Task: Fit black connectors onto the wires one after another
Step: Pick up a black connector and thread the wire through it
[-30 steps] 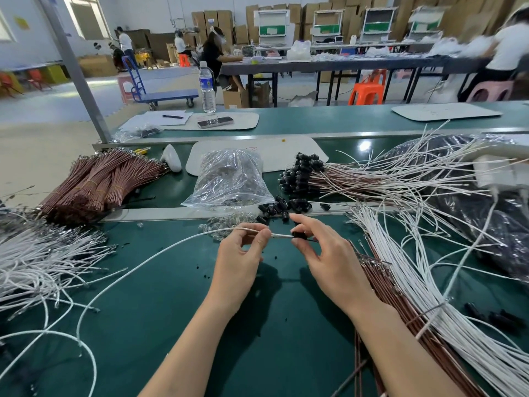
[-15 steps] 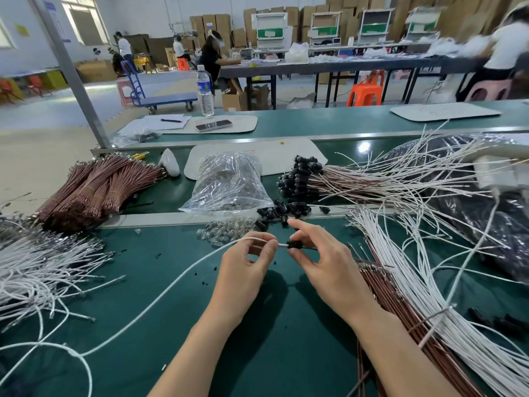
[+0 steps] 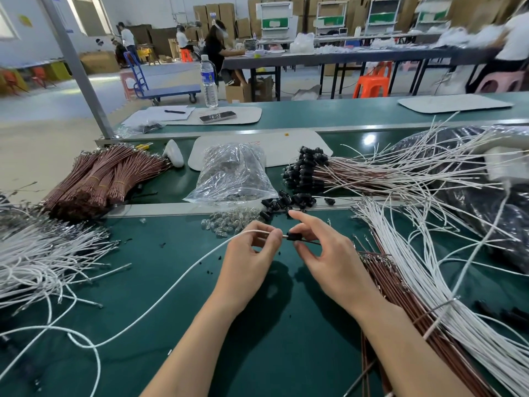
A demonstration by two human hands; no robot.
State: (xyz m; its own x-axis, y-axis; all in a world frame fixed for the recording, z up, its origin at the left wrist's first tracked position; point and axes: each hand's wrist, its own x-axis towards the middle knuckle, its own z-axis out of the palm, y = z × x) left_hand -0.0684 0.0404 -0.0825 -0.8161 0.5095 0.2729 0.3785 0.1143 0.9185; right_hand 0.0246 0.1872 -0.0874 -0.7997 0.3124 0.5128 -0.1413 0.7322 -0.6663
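While left hand pinches wire, right hand pinches connector

No wording can be read anywhere in the scene. A water bottle on the far bench wears a blue label, its print too small to make out. A faint red scribble on the white board is illegible. A yellow wall sign at far left is blurred
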